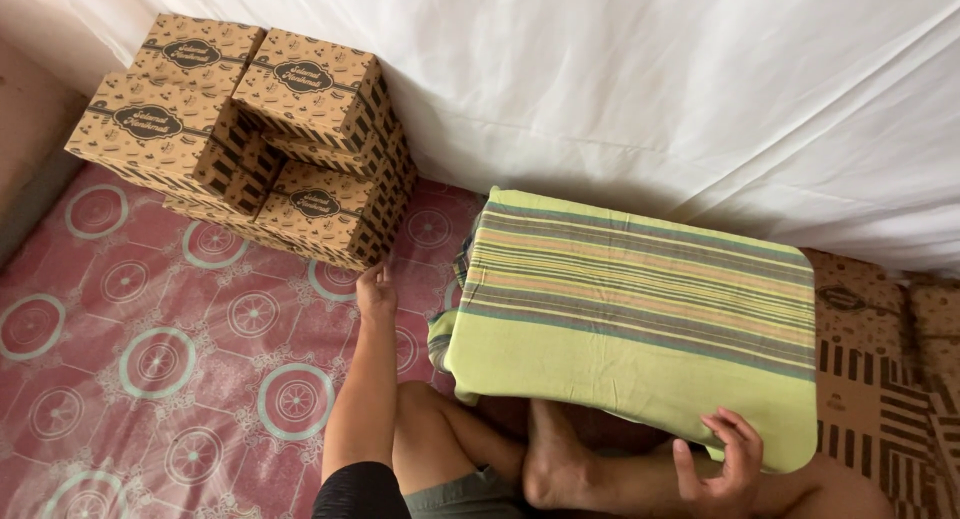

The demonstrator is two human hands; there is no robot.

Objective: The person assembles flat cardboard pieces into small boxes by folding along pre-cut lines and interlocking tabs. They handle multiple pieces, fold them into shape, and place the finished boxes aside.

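Overhead, a white sheet (650, 79) hangs as a backdrop from ten o'clock round to three o'clock. Below it, a pink floor mat (150, 359) patterned with teal circles fills the seven-to-nine o'clock area. At centre, running toward three o'clock, a green striped cloth (640, 309) drapes a low counter, its front edge hanging over the seated person's crossed bare legs (560, 459) at six o'clock. At ten to eleven o'clock, a stack of brown printed cardboard boxes (260, 129) sits on the mat against the sheet. Flattened cardboard (880, 389) of the same print lies at three to four o'clock, just beside the cloth. The left hand (376, 291) reaches out at about nine o'clock of centre, fingers loosely extended and empty, its tips just beside the lowest box in the stack; whether they touch it cannot be told. The right hand (722, 464), at five o'clock, is open with fingers spread, resting on the cloth's lower hem near its corner, grasping nothing.
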